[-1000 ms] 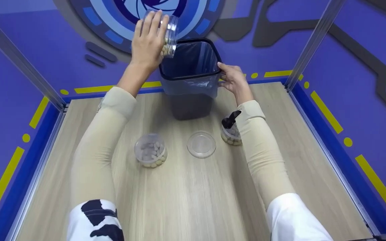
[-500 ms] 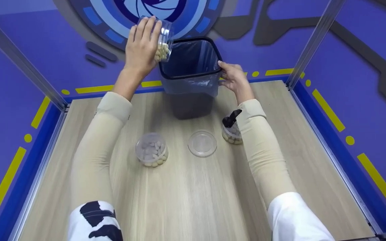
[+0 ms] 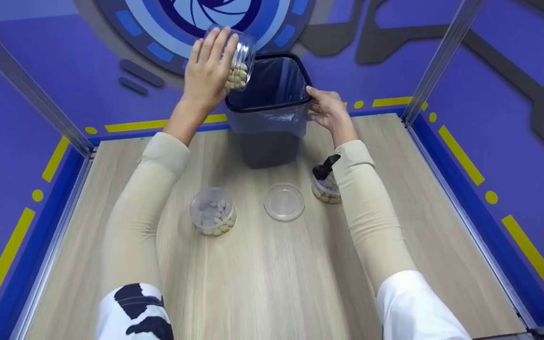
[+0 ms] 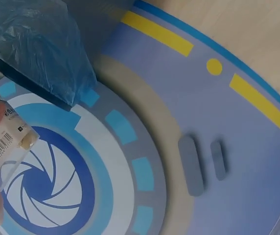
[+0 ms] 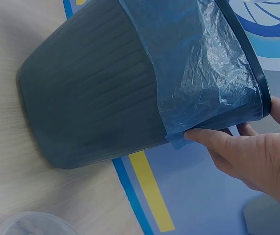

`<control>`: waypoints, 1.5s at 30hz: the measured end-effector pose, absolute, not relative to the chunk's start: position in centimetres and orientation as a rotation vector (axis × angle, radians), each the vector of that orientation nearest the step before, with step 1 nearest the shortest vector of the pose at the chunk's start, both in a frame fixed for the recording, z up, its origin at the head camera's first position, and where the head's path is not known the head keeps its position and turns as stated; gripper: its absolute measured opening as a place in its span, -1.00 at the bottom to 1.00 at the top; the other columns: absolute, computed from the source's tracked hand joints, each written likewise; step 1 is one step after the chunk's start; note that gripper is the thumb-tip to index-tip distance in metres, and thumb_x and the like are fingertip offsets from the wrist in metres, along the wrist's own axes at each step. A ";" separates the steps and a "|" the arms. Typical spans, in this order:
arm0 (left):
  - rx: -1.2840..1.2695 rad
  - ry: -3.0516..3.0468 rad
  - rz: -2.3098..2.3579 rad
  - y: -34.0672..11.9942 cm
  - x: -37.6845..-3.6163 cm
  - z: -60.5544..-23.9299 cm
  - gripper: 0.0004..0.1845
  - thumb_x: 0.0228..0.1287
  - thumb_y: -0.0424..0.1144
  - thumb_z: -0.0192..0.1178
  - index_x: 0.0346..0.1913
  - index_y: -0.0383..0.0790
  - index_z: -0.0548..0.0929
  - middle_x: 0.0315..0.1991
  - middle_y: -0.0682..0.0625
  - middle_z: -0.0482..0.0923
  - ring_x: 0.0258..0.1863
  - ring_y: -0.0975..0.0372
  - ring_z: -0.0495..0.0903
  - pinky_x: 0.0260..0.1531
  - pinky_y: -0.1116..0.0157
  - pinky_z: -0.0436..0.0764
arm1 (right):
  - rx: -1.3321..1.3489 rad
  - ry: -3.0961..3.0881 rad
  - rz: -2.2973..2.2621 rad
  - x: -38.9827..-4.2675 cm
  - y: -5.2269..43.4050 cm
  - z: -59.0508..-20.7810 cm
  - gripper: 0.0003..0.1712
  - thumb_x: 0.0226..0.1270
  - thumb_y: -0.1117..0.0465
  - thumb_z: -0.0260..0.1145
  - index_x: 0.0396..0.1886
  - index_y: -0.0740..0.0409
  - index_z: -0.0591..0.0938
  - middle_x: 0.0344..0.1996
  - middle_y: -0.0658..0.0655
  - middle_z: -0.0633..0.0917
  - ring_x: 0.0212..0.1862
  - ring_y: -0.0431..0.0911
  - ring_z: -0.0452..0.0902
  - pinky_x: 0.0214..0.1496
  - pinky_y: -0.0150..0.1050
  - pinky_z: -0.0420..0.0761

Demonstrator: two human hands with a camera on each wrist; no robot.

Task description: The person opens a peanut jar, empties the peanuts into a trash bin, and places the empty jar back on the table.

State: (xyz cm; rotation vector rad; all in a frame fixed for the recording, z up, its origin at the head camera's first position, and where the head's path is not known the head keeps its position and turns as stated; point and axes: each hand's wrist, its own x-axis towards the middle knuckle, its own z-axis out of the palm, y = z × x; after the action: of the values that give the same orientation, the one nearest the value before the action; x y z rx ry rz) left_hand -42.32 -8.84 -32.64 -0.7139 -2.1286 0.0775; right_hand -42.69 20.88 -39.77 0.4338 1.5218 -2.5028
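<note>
My left hand [image 3: 206, 73] grips a clear plastic jar [image 3: 244, 49] of pale, nut-like pieces [image 3: 237, 75]. The jar is tipped on its side over the left part of the trash bin's [image 3: 272, 146] black rim. In the left wrist view, a label with a barcode [image 4: 2, 144] shows on the jar. My right hand [image 3: 328, 111] holds the bin's right rim, thumb at the top edge and fingers against the outside. A thin plastic bag [image 5: 198, 63] lines the bin and folds down over its outer wall.
A clear tub [image 3: 213, 212] of similar pieces stands at left on the wooden table [image 3: 262, 283]. Near it lies a round clear lid [image 3: 284, 203]. Another tub [image 3: 325, 191] with a black scoop [image 3: 325, 167] is partly behind my right sleeve. A patterned wall rises behind the bin.
My left hand and the jar shifted left and slightly down, then back right over the bin's rim. More of the pieces show in the jar now. My right hand has stayed on the rim.
</note>
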 end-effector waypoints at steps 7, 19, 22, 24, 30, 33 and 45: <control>-0.759 -2.054 0.186 -9.2 -42.5 -33.2 -0.37 0.40 -0.46 0.02 0.52 -0.21 0.29 0.51 -0.14 0.30 0.48 0.01 0.27 0.46 0.01 0.28 | 0.443 1.509 -2.510 -42.7 20.9 -39.8 -0.66 0.51 0.21 0.25 0.15 0.28 0.49 0.25 0.26 0.56 0.20 0.03 0.53 0.40 0.06 0.42; -0.774 -2.067 0.201 -8.5 -42.6 -33.1 -0.36 0.41 -0.46 0.02 0.53 -0.21 0.27 0.52 -0.14 0.27 0.49 0.01 0.25 0.46 0.01 0.29 | 0.462 1.507 -2.520 -42.6 20.8 -39.9 -0.70 0.49 0.21 0.27 0.09 0.26 0.51 0.29 0.28 0.54 0.18 0.03 0.53 0.41 0.07 0.41; -0.771 -2.064 0.212 -8.3 -42.5 -33.1 -0.34 0.37 -0.46 0.02 0.53 -0.21 0.27 0.52 -0.13 0.27 0.49 0.02 0.25 0.46 0.02 0.28 | 0.445 1.504 -2.516 -42.6 20.8 -39.9 -0.58 0.50 0.22 0.25 0.25 0.31 0.46 0.36 0.29 0.50 0.28 0.05 0.49 0.46 0.10 0.36; -0.771 -2.054 0.225 -8.2 -42.5 -33.1 -0.36 0.39 -0.48 -0.02 0.53 -0.21 0.28 0.52 -0.13 0.28 0.49 0.02 0.26 0.46 0.02 0.28 | 0.436 1.506 -2.515 -42.6 20.8 -39.9 -0.51 0.51 0.22 0.24 0.33 0.33 0.42 0.40 0.30 0.46 0.34 0.06 0.45 0.48 0.11 0.32; -0.760 -2.063 0.253 -8.2 -42.3 -32.7 -0.35 0.39 -0.44 0.00 0.54 -0.20 0.26 0.53 -0.14 0.26 0.50 0.02 0.24 0.48 0.02 0.26 | 0.442 1.501 -2.525 -42.6 20.7 -39.9 -0.55 0.50 0.22 0.25 0.27 0.33 0.45 0.36 0.29 0.49 0.36 0.07 0.45 0.47 0.13 0.32; -0.753 -2.121 0.222 -8.1 -42.1 -32.6 -0.22 0.29 -0.38 0.23 0.56 -0.21 0.22 0.54 -0.15 0.23 0.51 0.00 0.20 0.49 0.02 0.23 | 0.453 1.483 -2.532 -42.7 20.7 -40.0 -0.62 0.50 0.23 0.26 0.18 0.32 0.48 0.32 0.29 0.52 0.30 0.07 0.47 0.48 0.14 0.31; -0.772 -2.177 0.268 -7.7 -42.0 -32.8 -0.09 0.16 -0.34 0.39 0.56 -0.23 0.20 0.55 -0.18 0.21 0.52 -0.03 0.19 0.50 0.00 0.21 | 0.460 1.484 -2.535 -42.8 20.8 -39.8 -0.69 0.51 0.22 0.25 0.12 0.27 0.49 0.30 0.27 0.53 0.22 0.04 0.50 0.47 0.08 0.33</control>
State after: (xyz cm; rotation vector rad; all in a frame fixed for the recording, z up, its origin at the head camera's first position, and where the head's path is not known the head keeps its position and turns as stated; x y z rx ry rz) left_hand -41.96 -7.73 -32.76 -0.7717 -2.1774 0.2682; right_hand -42.75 20.77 -39.82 0.4599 1.4838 -2.5347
